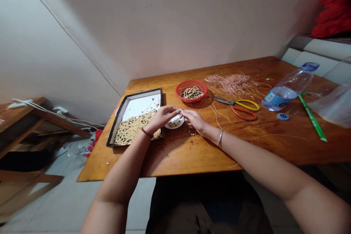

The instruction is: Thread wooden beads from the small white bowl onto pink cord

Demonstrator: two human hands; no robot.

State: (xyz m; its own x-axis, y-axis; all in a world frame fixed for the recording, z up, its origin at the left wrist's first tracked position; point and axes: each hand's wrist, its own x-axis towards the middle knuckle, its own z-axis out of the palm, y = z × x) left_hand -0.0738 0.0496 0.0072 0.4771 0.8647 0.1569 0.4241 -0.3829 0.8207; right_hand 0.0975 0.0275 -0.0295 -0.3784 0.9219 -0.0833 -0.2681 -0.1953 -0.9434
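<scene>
My left hand [165, 117] and my right hand [193, 120] meet fingertip to fingertip over a small white bowl [175, 126] of beads. Both are closed in a pinch. Below my right hand hangs a short beaded string [192, 134], its upper end hidden by the fingers. Whatever sits between the left fingertips is too small to make out. Left of my left hand lies a black-rimmed tray [109, 137] with many loose cream, black and coloured beads. Just beyond my hands stands a red plastic basket [192, 99] with strung beads in it.
Scissors [237, 105] with yellow and red handles lie right of the basket, near a tangle of pink cord [233, 83]. Further right are a tilted water bottle [287, 89], its blue cap [282, 116] and a green strip [312, 119]. A wall rises behind the wooden table [170, 161].
</scene>
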